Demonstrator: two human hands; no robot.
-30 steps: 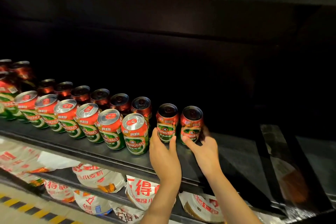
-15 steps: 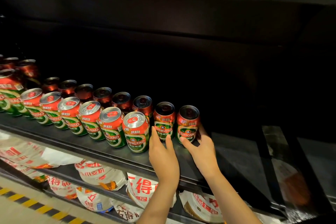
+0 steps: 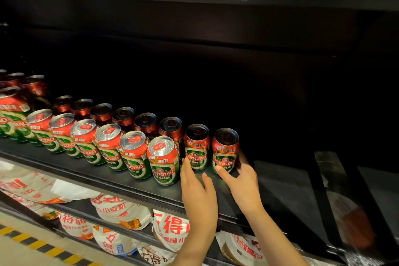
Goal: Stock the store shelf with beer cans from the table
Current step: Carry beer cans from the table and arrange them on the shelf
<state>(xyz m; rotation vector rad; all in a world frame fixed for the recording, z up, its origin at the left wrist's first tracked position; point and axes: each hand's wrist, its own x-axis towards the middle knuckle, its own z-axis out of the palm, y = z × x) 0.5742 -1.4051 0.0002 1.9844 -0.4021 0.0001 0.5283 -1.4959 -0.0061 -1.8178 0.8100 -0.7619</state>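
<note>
Two rows of red-and-green Tsingtao beer cans (image 3: 164, 161) stand on the dark shelf (image 3: 282, 190), running from the far left to the middle. The back row ends with two cans side by side. My right hand (image 3: 243, 181) holds the rightmost can (image 3: 225, 150), with the thumb on its lower front and the fingers round its right side. My left hand (image 3: 197, 188) is just below the neighbouring can (image 3: 197, 147). Its fingers are straight and its thumb tip is near that can's base. It holds nothing.
Right of the cans the shelf is bare and dark, with black rails (image 3: 319, 179) across it. On the lower shelf lie white bags (image 3: 121, 211) with red print. A yellow-and-black floor stripe (image 3: 21, 237) runs at the bottom left.
Both hands have stayed at the two rightmost cans. My left hand has drawn back slightly from its can. The view has shifted a little.
</note>
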